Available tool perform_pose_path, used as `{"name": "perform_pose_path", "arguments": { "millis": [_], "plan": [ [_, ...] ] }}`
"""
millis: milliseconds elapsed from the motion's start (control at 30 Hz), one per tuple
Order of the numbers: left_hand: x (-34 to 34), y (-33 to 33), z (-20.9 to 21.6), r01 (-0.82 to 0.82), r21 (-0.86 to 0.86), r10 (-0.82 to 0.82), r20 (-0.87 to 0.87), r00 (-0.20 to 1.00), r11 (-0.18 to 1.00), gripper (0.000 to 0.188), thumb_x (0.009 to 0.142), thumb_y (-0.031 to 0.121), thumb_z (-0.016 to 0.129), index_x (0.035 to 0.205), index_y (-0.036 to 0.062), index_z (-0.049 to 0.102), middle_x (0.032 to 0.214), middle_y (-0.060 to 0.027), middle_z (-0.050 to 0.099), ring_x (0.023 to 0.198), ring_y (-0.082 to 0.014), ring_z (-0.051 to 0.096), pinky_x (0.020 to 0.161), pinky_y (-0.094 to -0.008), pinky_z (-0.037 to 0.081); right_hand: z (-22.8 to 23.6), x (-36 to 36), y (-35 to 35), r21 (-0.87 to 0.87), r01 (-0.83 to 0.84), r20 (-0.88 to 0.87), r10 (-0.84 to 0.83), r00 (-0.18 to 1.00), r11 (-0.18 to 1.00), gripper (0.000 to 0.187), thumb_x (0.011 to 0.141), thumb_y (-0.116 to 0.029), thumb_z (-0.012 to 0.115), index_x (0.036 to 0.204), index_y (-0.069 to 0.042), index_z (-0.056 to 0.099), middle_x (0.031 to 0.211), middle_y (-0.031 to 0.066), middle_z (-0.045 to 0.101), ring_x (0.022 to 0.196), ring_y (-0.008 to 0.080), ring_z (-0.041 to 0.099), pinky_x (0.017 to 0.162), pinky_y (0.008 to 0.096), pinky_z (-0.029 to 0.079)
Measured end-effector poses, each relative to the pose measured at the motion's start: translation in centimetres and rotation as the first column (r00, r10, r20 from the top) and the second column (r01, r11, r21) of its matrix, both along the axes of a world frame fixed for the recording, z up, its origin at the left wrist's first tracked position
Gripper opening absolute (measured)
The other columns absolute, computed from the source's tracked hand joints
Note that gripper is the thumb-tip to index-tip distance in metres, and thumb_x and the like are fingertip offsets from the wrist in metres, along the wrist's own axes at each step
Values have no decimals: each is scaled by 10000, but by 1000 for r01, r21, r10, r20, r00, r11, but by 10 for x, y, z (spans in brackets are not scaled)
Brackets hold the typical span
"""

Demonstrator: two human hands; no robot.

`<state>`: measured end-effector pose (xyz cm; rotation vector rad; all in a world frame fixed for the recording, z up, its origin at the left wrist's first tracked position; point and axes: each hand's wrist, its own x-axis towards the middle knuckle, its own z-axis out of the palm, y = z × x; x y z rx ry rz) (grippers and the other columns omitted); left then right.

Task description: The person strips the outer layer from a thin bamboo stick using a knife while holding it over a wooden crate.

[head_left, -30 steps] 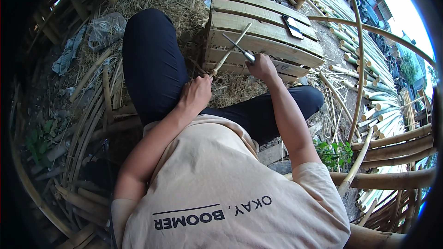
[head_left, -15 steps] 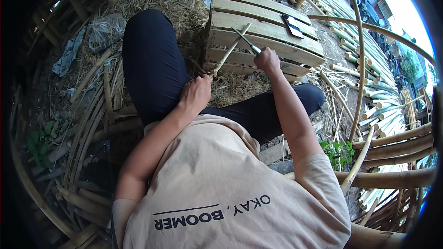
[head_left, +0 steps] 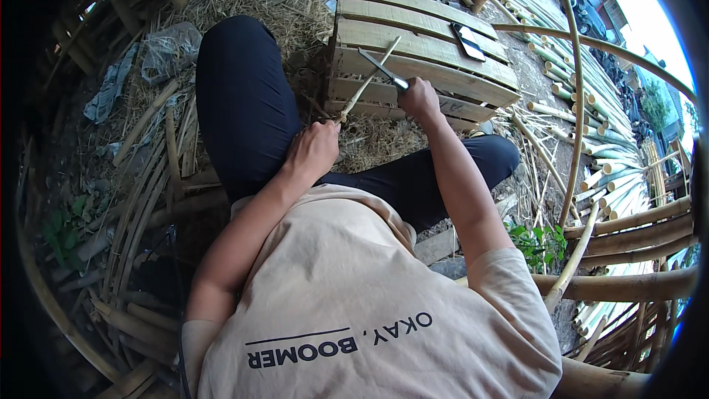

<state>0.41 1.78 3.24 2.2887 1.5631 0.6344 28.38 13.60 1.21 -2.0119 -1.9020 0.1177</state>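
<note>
My left hand (head_left: pixel 314 149) is closed around the lower end of a thin, pale bamboo stick (head_left: pixel 360 91). The stick slants up and to the right, with a knobbly node just above my fingers and its far tip in front of the wooden crate. In my closed right hand (head_left: pixel 422 100) is the handle of a knife (head_left: pixel 381 69), whose blade points up and to the left. The blade crosses the upper half of the stick; whether its edge bites into the bamboo I cannot tell. My left hand is beside my bent left knee.
Ahead stands a slatted wooden crate (head_left: pixel 402 11) with a phone (head_left: pixel 468 42) on top. Dry straw and shavings (head_left: pixel 251 0) cover the ground. Clear plastic (head_left: pixel 168 52) lies at the left. Stacked bamboo poles (head_left: pixel 613 170) and bamboo rails (head_left: pixel 620 286) are on the right.
My right hand and the knife have moved slightly left and down, so the blade now crosses the stick lower. My left hand and the stick have hardly moved.
</note>
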Motion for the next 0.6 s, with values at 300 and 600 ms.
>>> {"name": "perform_pose_path", "arguments": {
  "millis": [300,600],
  "plan": [
    [-4,1,-4,-6,5,6,22,1000,1000,300,1010,187,470,886,-33,632,784,-295,661,769,-462,670,662,-542,551,12,-7,-7,-78,-41,-70,35,997,996,292,771,-223,676,1007,-65,747,996,253,708,962,418,682,874,482,545],
    [-4,6,-9,-9,22,9,-1,1000,1000,291,1009,189,474,893,-33,622,774,-295,661,755,-461,671,647,-546,551,23,-17,-1,-99,58,6,-58,998,993,283,743,-203,659,992,-120,765,1002,218,719,960,389,693,881,461,551]
  ]
}}
